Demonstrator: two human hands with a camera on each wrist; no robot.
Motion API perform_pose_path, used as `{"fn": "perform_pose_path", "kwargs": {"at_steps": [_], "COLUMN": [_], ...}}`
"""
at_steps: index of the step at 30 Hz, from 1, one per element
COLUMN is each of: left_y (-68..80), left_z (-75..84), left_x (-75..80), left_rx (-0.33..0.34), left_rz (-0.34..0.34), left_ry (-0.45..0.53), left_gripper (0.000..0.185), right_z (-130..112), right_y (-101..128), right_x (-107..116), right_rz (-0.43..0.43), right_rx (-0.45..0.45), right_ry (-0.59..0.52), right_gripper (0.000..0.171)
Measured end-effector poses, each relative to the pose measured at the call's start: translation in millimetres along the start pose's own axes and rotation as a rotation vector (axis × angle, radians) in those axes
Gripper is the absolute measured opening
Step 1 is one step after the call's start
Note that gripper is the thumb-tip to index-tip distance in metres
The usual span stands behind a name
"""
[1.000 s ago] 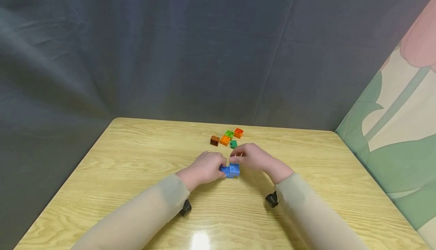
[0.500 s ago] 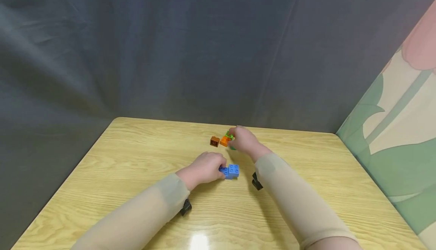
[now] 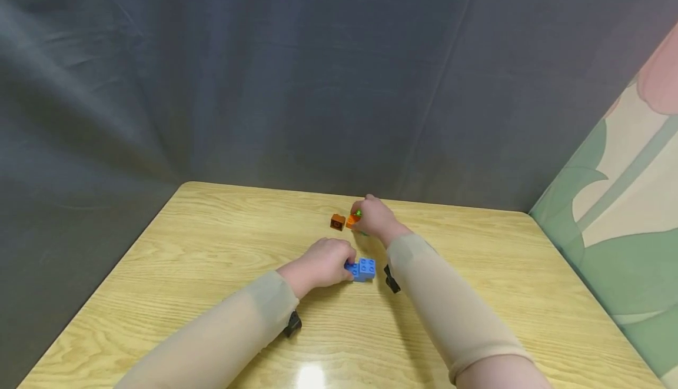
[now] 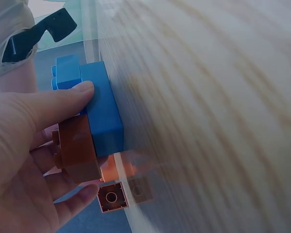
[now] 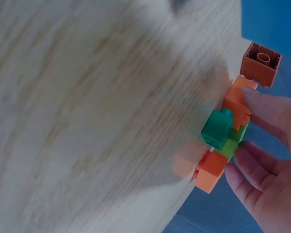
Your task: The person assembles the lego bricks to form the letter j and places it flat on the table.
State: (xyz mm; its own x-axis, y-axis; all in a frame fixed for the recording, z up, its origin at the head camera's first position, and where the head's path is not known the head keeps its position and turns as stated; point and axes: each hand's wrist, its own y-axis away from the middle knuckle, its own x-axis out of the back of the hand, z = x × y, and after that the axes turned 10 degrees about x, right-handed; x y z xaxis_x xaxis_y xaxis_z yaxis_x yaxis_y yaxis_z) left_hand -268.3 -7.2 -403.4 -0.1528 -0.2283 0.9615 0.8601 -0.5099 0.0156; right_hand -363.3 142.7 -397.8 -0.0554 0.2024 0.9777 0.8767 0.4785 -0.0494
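Observation:
My left hand [image 3: 325,259] grips a joined toy-brick piece low over the table. In the left wrist view its thumb lies on the long blue brick [image 4: 106,111]. A smaller blue brick [image 4: 68,70] sits on the far end and a brown brick [image 4: 77,145] on the near end. My right hand [image 3: 373,218] reaches into the loose bricks farther back. Its thumb and a finger pinch an orange brick [image 5: 236,102]. The other fingertips come close to a lime green brick [image 5: 231,144] and a redder orange brick [image 5: 211,172]; a dark green brick [image 5: 217,128] stands in front.
A loose brown brick [image 3: 337,222] lies on its side just left of the orange one. The wooden table [image 3: 212,230] ends at a dark curtain [image 3: 318,83] behind the bricks. A flowered panel [image 3: 625,230] borders the right side.
My right hand has moved from beside the blue bricks back to the loose bricks, covering some of them. My left hand still holds its bricks in nearly the same place.

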Motion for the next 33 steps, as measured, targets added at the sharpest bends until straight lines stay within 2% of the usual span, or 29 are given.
{"fn": "perform_pose_path", "kwargs": {"at_steps": [12,21,26,33], "left_y": [-0.7,-0.2,-1.6,-1.5], "left_z": [0.7,0.4,-0.4,-0.5], "left_x": [-1.6,-2.3,-3.7,-2.9], "left_rx": [0.007,0.021,0.024,0.036], "left_rz": [-0.016,-0.009,-0.012,-0.019], "left_ry": [0.007,0.015,0.030,0.034], "left_gripper": [0.016,0.017,0.017,0.018], "right_z": [4,5,10,9], "right_y": [5,15,27,49], "right_x": [-5,15,26,33], "right_rz": [0.026,-0.016,-0.003,0.027], "right_rx": [0.031,0.059,0.085,0.172], "right_ry": [0.027,-0.113,-0.121,-0.155], "right_gripper": [0.029,0.031,0.031,0.029]}}
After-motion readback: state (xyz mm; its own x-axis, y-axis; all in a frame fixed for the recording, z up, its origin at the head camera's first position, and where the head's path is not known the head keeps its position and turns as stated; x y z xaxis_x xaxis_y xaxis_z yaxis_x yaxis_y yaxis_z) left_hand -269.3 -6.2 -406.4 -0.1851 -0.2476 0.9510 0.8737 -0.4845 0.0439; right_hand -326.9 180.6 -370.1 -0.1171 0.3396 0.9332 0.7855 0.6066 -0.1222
